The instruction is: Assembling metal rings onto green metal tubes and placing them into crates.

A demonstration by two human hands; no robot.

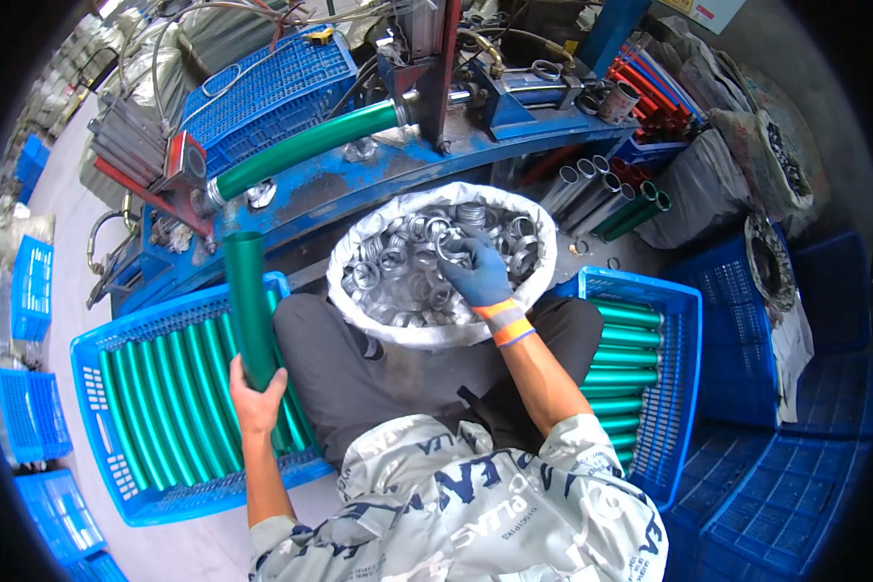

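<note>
My bare left hand [257,398] is wrapped round the lower end of a green metallic tube [248,301], which stands nearly upright above the left crate. My right hand [479,275], in a blue-grey glove with an orange cuff, reaches into a round white-lined basket [436,336] between my knees. Its fingers pinch a silver metal ring [446,241]; the fingertips are partly hidden. Loose rings of the same kind fill the basket. Ahead, another green tube [306,148] lies clamped lengthwise between the ends of a blue machine bench [301,209].
Blue crates of green tubes flank me, one at left [213,499] and one at right [687,388]. Bare and green tubes [592,199] stand beside the bench. Stacked blue crates [795,475] line the far right. A metal post [434,78] rises from the bench.
</note>
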